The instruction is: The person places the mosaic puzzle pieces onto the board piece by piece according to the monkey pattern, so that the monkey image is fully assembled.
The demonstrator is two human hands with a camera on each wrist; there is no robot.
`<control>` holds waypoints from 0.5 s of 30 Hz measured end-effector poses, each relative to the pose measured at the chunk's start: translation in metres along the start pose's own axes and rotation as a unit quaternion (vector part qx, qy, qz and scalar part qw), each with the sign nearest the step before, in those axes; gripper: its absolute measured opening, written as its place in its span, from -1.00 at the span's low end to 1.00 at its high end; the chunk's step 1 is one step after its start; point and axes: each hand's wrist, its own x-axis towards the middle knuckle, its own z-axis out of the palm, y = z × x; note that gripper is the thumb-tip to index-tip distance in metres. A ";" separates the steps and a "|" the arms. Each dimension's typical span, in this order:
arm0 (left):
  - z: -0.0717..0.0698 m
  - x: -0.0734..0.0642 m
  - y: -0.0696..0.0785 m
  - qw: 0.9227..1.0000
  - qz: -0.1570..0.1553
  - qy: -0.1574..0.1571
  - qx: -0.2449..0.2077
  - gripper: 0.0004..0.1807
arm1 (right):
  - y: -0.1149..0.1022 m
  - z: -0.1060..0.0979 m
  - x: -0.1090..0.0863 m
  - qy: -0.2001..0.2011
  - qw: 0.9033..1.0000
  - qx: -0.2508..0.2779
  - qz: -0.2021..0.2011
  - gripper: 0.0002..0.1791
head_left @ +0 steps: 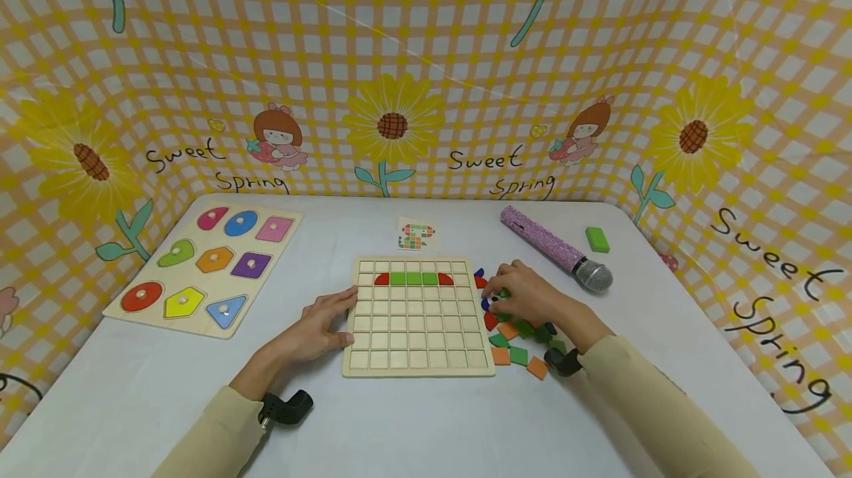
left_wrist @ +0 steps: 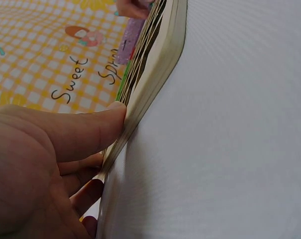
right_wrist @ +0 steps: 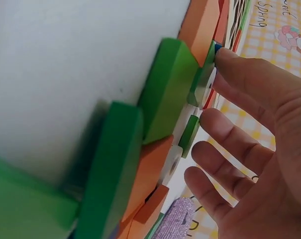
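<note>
A wooden grid board (head_left: 418, 324) lies in the middle of the table. One of its upper rows holds green square tiles (head_left: 414, 278) between two red curved tiles (head_left: 446, 280). My left hand (head_left: 318, 326) rests on the board's left edge, thumb and fingers spread apart; the left wrist view shows the thumb (left_wrist: 98, 127) against that edge. Over a loose pile of tiles at the board's right is my right hand (head_left: 526, 293). In the right wrist view its thumb tip meets a small blue piece (right_wrist: 218, 48); whether the fingers pinch it is hidden.
A small picture card (head_left: 417, 234) lies behind the board. To the left is a shape puzzle board (head_left: 229, 289) with knobbed pieces. A glittery pink microphone (head_left: 546, 241) and a green block (head_left: 597, 240) lie at the back right. Orange tiles (head_left: 537, 368) sit near the pile's front.
</note>
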 end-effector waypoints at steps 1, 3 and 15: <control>0.000 0.000 0.000 1.000 0.000 -0.001 0.001 -0.24 | 0.000 0.000 0.000 -0.002 1.000 0.000 0.001 -0.80; 0.000 0.000 0.000 1.000 -0.002 -0.002 0.004 -0.24 | 0.000 -0.001 0.000 -0.005 1.000 -0.001 0.005 -0.79; 0.000 0.000 0.001 1.000 -0.002 0.002 -0.001 -0.24 | -0.006 0.001 0.002 0.005 0.999 -0.043 -0.013 -0.78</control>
